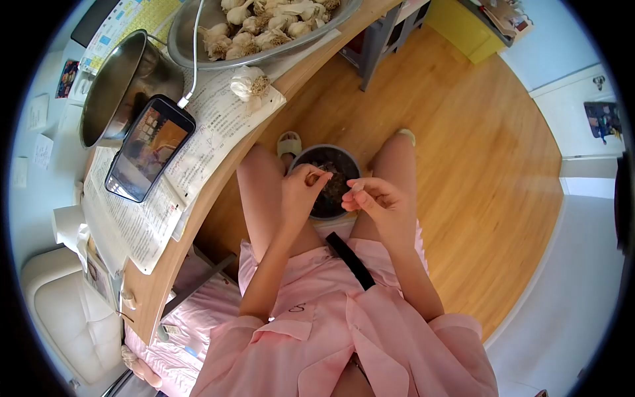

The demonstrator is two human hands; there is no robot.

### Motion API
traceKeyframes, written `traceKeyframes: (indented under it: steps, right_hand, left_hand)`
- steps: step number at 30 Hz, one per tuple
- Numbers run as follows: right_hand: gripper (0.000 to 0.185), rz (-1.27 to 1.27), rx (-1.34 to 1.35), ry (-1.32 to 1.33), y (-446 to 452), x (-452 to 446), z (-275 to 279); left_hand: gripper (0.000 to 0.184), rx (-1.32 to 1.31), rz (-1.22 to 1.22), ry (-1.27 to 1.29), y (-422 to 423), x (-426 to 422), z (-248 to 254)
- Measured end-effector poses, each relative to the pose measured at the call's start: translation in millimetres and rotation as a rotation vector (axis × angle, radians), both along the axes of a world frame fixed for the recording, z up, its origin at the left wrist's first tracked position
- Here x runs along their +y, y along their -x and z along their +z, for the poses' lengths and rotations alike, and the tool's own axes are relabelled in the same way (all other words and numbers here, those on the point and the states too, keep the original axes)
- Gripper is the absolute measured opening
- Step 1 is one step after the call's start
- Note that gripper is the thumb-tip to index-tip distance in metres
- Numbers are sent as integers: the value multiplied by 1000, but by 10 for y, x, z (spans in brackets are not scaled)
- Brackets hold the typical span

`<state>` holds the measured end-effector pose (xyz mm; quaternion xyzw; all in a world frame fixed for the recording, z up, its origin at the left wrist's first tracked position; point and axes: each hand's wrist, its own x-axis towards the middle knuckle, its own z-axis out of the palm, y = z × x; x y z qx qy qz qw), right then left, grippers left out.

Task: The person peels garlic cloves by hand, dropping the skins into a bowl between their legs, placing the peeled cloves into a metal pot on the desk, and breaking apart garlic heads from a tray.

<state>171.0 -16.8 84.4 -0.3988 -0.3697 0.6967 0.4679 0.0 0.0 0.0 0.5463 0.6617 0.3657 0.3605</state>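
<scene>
Over a dark bucket (343, 153) between the knees, my left hand (304, 188) is closed in a pinch. What its fingertips hold is too small to make out. Just to the right, my right hand (378, 200) grips a small pale garlic clove (358, 187) between thumb and fingers. The two hands are close together but apart. Dark and brownish scraps (329, 173), partly hidden by the hands, lie inside the bucket. On the desk at upper left, a large metal basin (180, 36) holds several garlic bulbs (271, 38). One loose garlic bulb (250, 83) sits beside it on printed paper.
A phone (151, 147) with a white cable (196, 59) leans against a steel pot (106, 99) on the desk (228, 165). Printed sheets (135, 218) cover part of the desktop. A yellow bin (463, 30) and a grey stool (372, 56) stand farther off on the wooden floor (483, 172).
</scene>
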Motion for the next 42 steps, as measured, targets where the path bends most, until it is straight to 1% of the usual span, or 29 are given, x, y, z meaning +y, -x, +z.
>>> traceKeyframes:
  steps: [2,3,5,8,9,11,14,17,20,23,26,29,32,35,38,41,42]
  right_hand:
    - [29,75,33,125,-42,2,46]
    - [30,103,135,116,93,92,-61]
    - [30,135,184,198,-32,40,-109]
    - [29,139,240,193,-60,-6,-177]
    - [29,128,231,190,-66,-9,-186]
    - [28,109,214,186,-70,-13,-199]
    - [28,121,146,193,-72,-22,-160]
    - [25,168,47,-97,-43,-12,-69]
    - [25,168,26,-279,-22,-36,5]
    - [25,141,-97,-385,18,-73,150]
    - [26,173,-231,-454,-8,-109,271]
    - [27,177,-235,-498,5,-149,270]
    - [28,187,-210,-554,17,-157,296]
    - [26,224,-197,-535,-3,-179,323]
    - [23,241,-202,-590,-39,-174,399]
    - [20,248,-166,-529,-35,-209,427]
    - [20,245,-160,-529,-31,-217,424]
  left_hand:
    - [12,90,-52,79,-54,66,-328]
    - [13,170,-62,0,170,247,-479]
    - [14,166,-99,-69,14,249,-856]
    - [16,270,-126,-95,14,168,-1129]
    - [15,174,-128,-58,-1,161,-1087]
    - [13,-17,-129,20,-28,133,-822]
    - [15,-616,-26,-26,-97,-53,-15]
    - [25,-585,-196,-237,15,-253,594]
    - [27,-507,-146,-330,-1,-296,824]
    - [25,-293,-220,-464,121,-319,1037]
    - [22,-214,-397,-571,155,-322,1145]
    - [20,-156,-410,-639,157,-335,1148]
    - [21,-165,-395,-715,145,-348,1162]
    - [21,-105,-447,-712,174,-368,1282]
    - [22,14,-493,-658,169,-417,1411]
    - [23,152,-522,-720,166,-424,1554]
    - [23,148,-512,-728,160,-430,1558]
